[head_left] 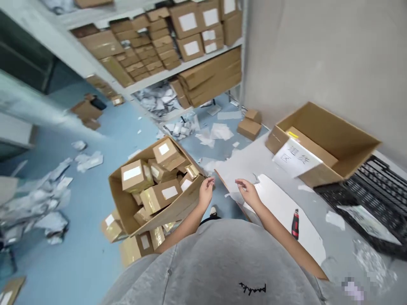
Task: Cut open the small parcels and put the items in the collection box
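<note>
Left hand [206, 191] loosely curled and empty, fingertips just beside the rim of a tilted cardboard carton [178, 207] packed with small taped boxes [132, 176]. Right hand [248, 193] half-open, gripping nothing, over a white sheet [282, 207]; red-and-black utility knife [295, 223] lies on it nearby.

A white shelving unit [190, 65] runs along the wall at the left and far side of a narrow storeroom, its shelves packed with stacked cardboard cartons [187, 31], many bearing white labels. The floor [85, 254] is pale blue and glossy, littered with scraps of white packaging [219, 131]. A plain beige wall [324, 55] rises on the right. At far left, a dark glazed panel [25, 59] is partly visible. The light is soft and even.
</note>
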The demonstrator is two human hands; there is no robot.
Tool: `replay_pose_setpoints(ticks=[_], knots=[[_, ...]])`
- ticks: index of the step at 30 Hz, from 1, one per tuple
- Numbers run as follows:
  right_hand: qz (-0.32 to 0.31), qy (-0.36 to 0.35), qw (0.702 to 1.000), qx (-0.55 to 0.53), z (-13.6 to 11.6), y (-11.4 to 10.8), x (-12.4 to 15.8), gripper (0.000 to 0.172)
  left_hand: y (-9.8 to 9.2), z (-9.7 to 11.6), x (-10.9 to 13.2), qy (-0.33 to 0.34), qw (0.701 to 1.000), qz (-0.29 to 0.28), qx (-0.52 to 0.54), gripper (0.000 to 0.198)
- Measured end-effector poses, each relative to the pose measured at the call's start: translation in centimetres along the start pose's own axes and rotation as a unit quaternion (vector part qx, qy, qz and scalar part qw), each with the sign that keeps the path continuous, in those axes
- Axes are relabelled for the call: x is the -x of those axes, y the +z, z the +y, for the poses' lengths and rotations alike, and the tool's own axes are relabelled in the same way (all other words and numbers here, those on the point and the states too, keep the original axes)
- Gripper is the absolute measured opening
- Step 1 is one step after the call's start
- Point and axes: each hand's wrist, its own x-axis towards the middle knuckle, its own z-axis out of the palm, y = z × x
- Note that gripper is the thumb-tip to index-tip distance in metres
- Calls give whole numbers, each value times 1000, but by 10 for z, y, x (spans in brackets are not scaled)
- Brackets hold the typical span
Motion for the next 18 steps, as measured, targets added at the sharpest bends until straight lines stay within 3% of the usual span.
replay_pose_setpoints(ticks=[4,10,14,18], knots=[[-86,-20,996,15,-10,83,-42,33,-77,-42,-25,-56,990,115,50,27],[-148,-15,989,5,-16,224,-125,40,-200,-92,-71,-95,973,201,58,24],[-142,27,989,-15,-17,318,-200,44,-264,-114,-132,-132,961,236,56,30],[-149,41,988,23,-10,406,-282,53,-297,-136,-219,-172,955,232,70,44]])
